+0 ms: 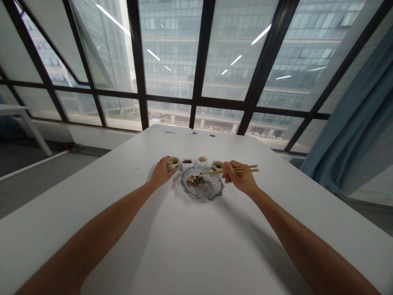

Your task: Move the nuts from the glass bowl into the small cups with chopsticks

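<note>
My left hand is closed round the left side of a small ceramic cup with dark marks on it. Between the fingers of my right hand is a pair of wooden chopsticks. Their tips reach left over a clear glass bowl with a wavy rim. Mixed light and dark small pieces, too small to name, lie in the bowl's left half. I cannot tell whether the tips grip a piece. Beside my right hand stands a second ceramic cup, partly covered by the hand.
Behind the glass bowl, two white containers hold small pieces: a left one with dark pieces, a right one with yellowish pieces. Two small round items and paper sheets lie at the white table's far end. A blue curtain hangs right.
</note>
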A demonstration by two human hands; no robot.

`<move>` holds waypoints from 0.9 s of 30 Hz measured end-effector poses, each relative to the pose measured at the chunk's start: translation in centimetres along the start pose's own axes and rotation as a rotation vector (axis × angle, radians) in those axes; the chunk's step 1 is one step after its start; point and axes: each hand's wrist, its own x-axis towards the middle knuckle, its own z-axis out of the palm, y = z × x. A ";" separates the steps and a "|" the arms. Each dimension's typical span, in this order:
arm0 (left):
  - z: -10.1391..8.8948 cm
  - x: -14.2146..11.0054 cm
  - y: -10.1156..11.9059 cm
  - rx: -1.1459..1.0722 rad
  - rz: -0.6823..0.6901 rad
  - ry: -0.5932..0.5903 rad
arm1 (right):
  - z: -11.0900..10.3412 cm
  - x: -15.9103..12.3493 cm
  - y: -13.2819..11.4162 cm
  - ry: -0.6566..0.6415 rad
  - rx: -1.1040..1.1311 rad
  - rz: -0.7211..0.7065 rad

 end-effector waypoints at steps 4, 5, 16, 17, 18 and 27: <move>-0.1 0.0 0.3 -0.005 0.015 0.011 | 0.3 0.4 0.3 0.099 0.184 0.070; -0.2 0.0 0.4 -0.008 0.026 0.010 | 0.3 0.4 0.2 0.103 0.203 0.072; -0.7 1.6 -0.4 -0.028 -0.093 -0.037 | -2.1 1.5 0.2 0.247 0.225 0.035; -0.6 2.3 0.2 -0.001 -0.107 -0.034 | -2.6 1.7 0.4 0.278 0.224 0.029; -0.4 3.1 1.0 0.032 -0.106 -0.018 | -3.1 1.9 0.7 0.307 0.223 0.024; 7.7 6.7 13.3 0.151 0.230 -0.510 | -6.0 2.4 2.5 0.397 0.203 0.106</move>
